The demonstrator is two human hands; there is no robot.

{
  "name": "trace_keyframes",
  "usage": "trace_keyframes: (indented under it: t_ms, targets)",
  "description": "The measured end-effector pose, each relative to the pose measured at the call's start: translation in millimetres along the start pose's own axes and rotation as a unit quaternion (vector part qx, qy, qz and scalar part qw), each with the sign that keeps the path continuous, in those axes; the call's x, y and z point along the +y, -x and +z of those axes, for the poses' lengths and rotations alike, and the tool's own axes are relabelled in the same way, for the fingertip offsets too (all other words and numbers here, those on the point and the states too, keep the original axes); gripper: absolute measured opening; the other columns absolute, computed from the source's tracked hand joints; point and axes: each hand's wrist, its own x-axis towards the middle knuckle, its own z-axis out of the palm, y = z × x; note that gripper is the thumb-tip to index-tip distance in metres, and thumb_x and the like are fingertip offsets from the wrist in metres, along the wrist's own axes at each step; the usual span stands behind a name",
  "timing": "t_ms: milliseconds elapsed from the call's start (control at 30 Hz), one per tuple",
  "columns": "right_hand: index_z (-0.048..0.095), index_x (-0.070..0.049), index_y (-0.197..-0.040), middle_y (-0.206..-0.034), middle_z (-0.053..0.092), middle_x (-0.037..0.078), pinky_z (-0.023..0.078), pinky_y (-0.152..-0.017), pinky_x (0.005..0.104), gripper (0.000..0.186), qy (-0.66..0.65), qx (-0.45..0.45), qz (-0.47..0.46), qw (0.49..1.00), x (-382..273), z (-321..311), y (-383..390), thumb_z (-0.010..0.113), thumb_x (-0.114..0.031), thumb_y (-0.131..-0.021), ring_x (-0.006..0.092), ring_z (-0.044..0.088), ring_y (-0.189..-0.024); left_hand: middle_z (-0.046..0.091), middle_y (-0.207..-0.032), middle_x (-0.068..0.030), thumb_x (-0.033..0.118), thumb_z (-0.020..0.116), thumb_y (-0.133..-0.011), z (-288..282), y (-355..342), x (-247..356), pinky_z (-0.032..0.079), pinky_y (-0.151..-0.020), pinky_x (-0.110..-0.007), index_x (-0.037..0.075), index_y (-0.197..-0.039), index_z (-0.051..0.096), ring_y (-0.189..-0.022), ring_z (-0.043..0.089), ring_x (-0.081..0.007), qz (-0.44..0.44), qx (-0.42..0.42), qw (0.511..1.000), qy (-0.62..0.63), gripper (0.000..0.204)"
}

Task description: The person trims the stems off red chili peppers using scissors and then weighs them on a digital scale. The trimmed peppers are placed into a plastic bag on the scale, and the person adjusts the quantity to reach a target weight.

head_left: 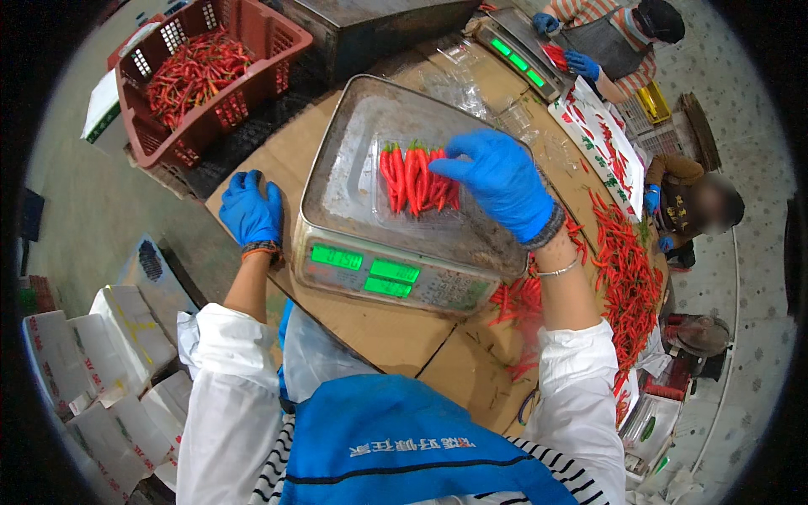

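Observation:
A clear plastic tray [378, 187] of red chili peppers [411, 178] sits on the metal pan [343, 139] of a weighing scale [404, 273] with lit green displays. Blue-gloved, my right hand [502, 181] hovers over the tray's right side. Its thumb and forefinger are bent and a little apart beside the peppers, with nothing visible between them; its other fingers are partly hidden. My left hand [251, 210], also in a blue glove, rests on the cardboard-covered table [286, 160] left of the scale, fingers loosely spread, holding nothing.
A red-brown crate [139, 130] of chilies stands far left beside a dark metal bin [362, 34]. Loose chilies [623, 278] heap to the right. Two co-workers [619, 50] work across the table by a second scale [526, 55]. White foam boxes [130, 341] stack at lower left.

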Motion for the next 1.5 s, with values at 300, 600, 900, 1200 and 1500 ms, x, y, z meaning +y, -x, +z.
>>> trace_keyframes:
  t_ms: [300,600,900,1200,1500]
  targets:
    - [0.066,-0.013,-0.103,-0.096,0.063,0.011,0.049,-0.078,0.0397,0.023,-0.019,0.077,0.223,0.972,41,-13,33,0.058,-0.006,-0.082,0.0302,0.06,-0.089,0.059,-0.114,-0.0102,0.032,0.062,-0.079,3,1,-3,0.046,-0.078,-0.044,0.014,-0.103,0.064,-0.095,0.057,-0.0309,0.002,0.015,1.0,0.021,0.03]
    - [0.068,-0.01,-0.089,-0.086,0.064,0.015,0.049,-0.071,0.0445,0.03,0.054,-0.119,0.413,0.901,56,24,37,0.063,-0.038,-0.079,0.0347,0.061,-0.083,0.059,-0.115,-0.0094,0.032,0.06,-0.079,2,0,0,0.047,-0.079,-0.043,0.014,-0.103,0.064,-0.095,0.058,-0.0315,-0.002,0.011,1.0,0.001,0.03]
    - [0.069,-0.006,-0.079,-0.077,0.065,0.017,0.049,-0.066,0.0431,0.033,-0.185,-0.041,0.464,0.865,12,-4,21,0.062,-0.038,-0.077,0.0348,0.063,-0.071,0.058,-0.115,-0.01,0.032,0.062,-0.079,3,0,-1,0.045,-0.077,-0.045,0.014,-0.104,0.064,-0.096,0.056,-0.0309,0.007,0.003,1.0,0.015,0.031]
    - [0.068,-0.005,-0.077,-0.076,0.064,0.018,0.047,-0.064,0.0451,0.037,-0.096,-0.16,0.345,0.92,-27,2,-30,0.06,-0.042,-0.079,0.0379,0.06,-0.071,0.057,-0.116,-0.0098,0.032,0.061,-0.079,3,0,0,0.045,-0.078,-0.044,0.015,-0.104,0.063,-0.097,0.056,-0.0308,0.007,0.012,1.0,0.02,0.03]
    - [0.067,-0.005,-0.079,-0.079,0.064,0.018,0.047,-0.068,0.0428,0.044,-0.026,-0.122,0.528,0.84,46,-37,40,0.062,-0.049,-0.08,0.0352,0.062,-0.074,0.057,-0.116,-0.0089,0.033,0.061,-0.079,3,1,-3,0.045,-0.078,-0.044,0.015,-0.105,0.063,-0.097,0.056,-0.0304,-0.007,-0.002,1.0,0.009,0.031]
